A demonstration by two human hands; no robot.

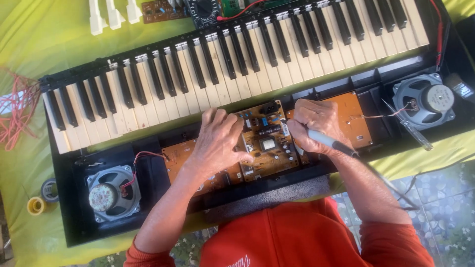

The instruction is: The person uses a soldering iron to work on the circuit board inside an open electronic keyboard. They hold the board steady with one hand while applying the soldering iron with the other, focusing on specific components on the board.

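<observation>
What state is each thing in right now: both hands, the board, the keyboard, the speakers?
Left hand: resting flat on the circuit board's left edge, no grip.
Right hand: closed grip on the soldering iron.
Circuit board: exposed, lying inside the case.
Keyboard: opened, keys in place at the far side.
Left speaker: exposed, wired.
Right speaker: exposed, wired.
Loose white keys: off the keyboard, lying on the cloth.

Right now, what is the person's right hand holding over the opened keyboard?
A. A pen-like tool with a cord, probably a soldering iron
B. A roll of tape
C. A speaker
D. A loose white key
A: the right hand grips a slim white-and-black soldering iron with a cord trailing off behind the wrist, its tip hidden by the hand over the brown circuit board, while the left hand rests on that board.
</observation>
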